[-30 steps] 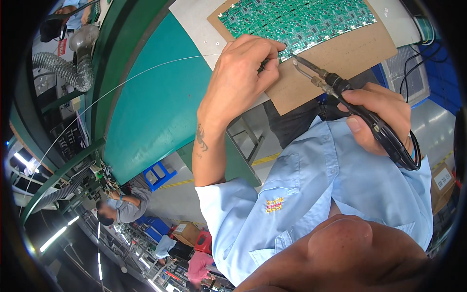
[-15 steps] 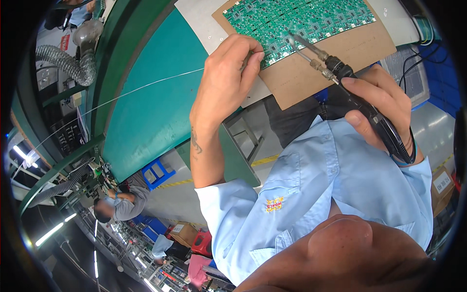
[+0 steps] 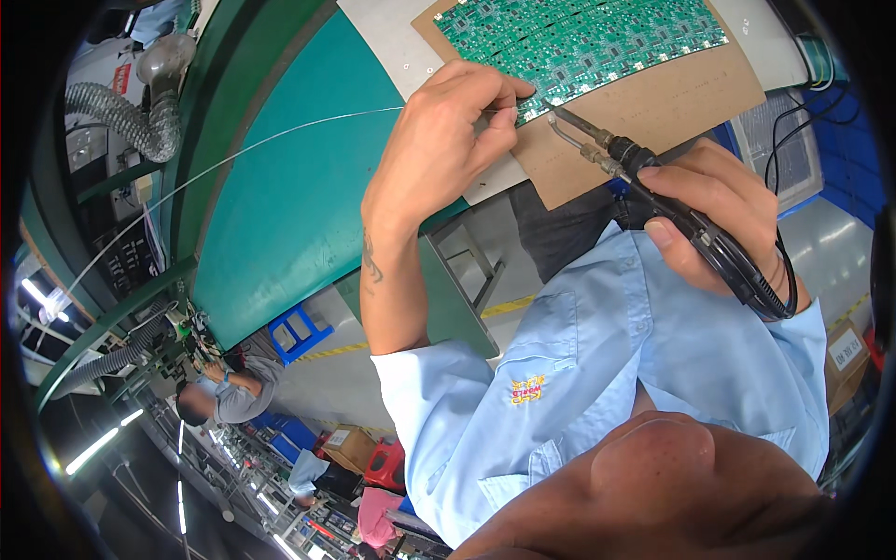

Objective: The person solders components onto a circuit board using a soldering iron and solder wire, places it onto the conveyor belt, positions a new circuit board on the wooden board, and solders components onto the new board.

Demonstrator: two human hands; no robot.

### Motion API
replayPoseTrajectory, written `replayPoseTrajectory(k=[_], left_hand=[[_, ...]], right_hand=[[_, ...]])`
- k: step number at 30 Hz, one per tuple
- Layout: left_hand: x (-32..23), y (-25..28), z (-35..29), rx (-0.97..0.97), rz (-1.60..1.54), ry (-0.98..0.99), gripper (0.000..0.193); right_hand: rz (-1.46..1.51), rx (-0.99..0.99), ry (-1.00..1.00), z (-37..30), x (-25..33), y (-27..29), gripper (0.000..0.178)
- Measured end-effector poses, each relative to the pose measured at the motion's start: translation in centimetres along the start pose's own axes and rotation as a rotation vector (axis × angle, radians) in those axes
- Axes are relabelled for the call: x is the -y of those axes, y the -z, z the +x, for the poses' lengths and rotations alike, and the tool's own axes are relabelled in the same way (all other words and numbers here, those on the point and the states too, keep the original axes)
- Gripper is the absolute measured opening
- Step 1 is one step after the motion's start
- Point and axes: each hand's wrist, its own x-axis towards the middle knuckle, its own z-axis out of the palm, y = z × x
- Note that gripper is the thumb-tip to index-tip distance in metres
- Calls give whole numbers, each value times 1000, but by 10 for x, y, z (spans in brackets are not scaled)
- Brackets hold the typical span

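Note:
A panel of green circuit boards (image 3: pixel 588 47) lies on brown cardboard (image 3: pixel 644 117) at the top of the view. My left hand (image 3: pixel 457 126) is closed at the panel's near left corner, thumb and forefinger pinching a thin silvery solder wire (image 3: pixel 308 124) that runs off to the left. In my right hand (image 3: pixel 714 210) is a black soldering iron (image 3: pixel 691 219) with two slim metal tips. Those tips point at the panel's near edge, just right of my left fingertips. Whether they touch the board I cannot tell.
A green mat (image 3: pixel 289 205) covers the bench to the left, bounded by a dark green frame. A flexible silver duct (image 3: pixel 117 112) hangs beyond it. Black cables (image 3: pixel 793 121) trail at the right. Blue stools (image 3: pixel 299 333) and a seated person (image 3: pixel 238 387) are farther off at lower left.
The iron's tips have come back from over the boards to the panel's near edge. My left fingers have shifted slightly right, and the panel sits slightly farther right in view.

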Motion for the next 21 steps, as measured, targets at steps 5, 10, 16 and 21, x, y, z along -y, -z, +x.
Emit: replayPoseTrajectory(k=[5,10,16,21], left_hand=[[1,0,0,16,-13,2,7],[2,-2,-1,13,-16,-23,8],[2,-3,-1,7,-20,-46,9],[3,-4,-1,4,-13,-48,8]], right_hand=[[8,-2,-5,2,-1,-9,32],[12,4,-17,3,-2,-12,33],[15,8,-35,3,-2,-13,34],[-9,10,-17,4,-3,-15,34]])
